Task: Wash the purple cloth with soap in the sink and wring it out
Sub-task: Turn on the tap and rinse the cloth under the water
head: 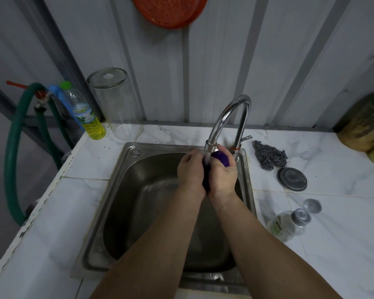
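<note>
The purple cloth (220, 159) is bunched up between both hands over the steel sink (117, 182), directly under the running tap (229, 117). My left hand (191, 169) grips its left side and my right hand (221, 176) its right side, pressed close together. Only a purple bulge above my right hand and a dark strip between the palms show. Water streams from the spout onto the cloth. A bottle of yellow dish soap (88, 117) stands at the back left of the counter.
A clear glass jar (117, 104) stands next to the soap bottle. Right of the sink lie a steel scourer (270, 155), a round lid (292, 179) and a tipped clear bottle (287, 223). A green hose (11, 156) hangs at the left; a large jar (367, 124) sits far right.
</note>
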